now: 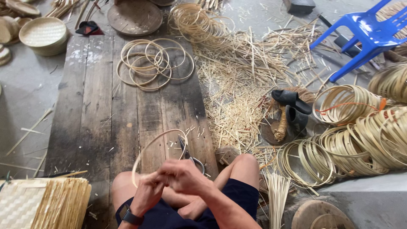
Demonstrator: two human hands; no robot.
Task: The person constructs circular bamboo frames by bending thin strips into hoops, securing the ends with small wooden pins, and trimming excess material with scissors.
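Just above the knees, left hand point(146, 193) and right hand point(182, 176) both pinch the thin pale bamboo hoop point(146, 148) at its overlap, apparently keeping the ring closed; metal scissors point(186, 152) sit just behind the right hand.

Both hands, left hand point(146, 193) and right hand point(182, 176), grip a thin bamboo hoop point(157, 142) above dark wooden planks point(101, 118); finished hoops point(152, 61) lie farther off.

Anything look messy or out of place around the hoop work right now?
Yes: bamboo offcuts lie strewn over the floor and the plank platform's right edge. A black sandal sits among them. The hands hold a bamboo hoop, apparently intact.
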